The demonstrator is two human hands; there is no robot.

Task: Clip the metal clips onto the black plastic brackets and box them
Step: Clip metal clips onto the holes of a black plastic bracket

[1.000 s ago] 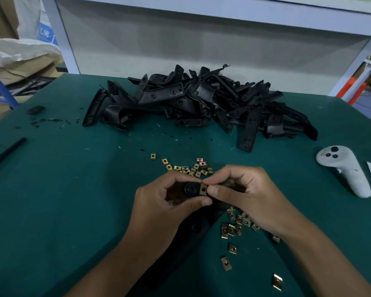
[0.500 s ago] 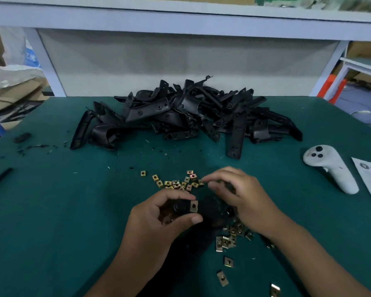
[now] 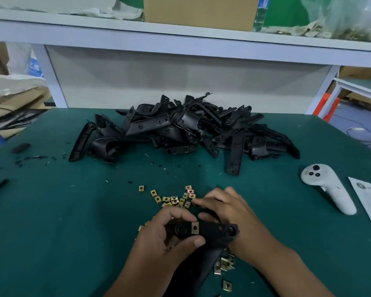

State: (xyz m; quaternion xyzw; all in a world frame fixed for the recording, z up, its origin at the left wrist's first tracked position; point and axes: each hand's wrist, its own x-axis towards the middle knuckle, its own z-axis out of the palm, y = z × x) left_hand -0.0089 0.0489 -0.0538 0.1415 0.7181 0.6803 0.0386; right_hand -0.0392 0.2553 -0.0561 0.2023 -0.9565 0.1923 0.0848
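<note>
Bracket held low over the green surface (image 3: 51, 221), one metal clip already on it

Left hand (image 3: 163, 234) grips the black plastic bracket (image 3: 214, 230) with curled fingers and thumb, a fitted clip (image 3: 195, 227) showing brass on its face; right hand (image 3: 229, 211) curls behind the bracket's far end (whether it grips is hidden), fingertips reaching toward the loose clips (image 3: 176, 199). Pile of brackets (image 3: 180, 129) lies well beyond; white controller (image 3: 328, 187) sits to the right
</note>
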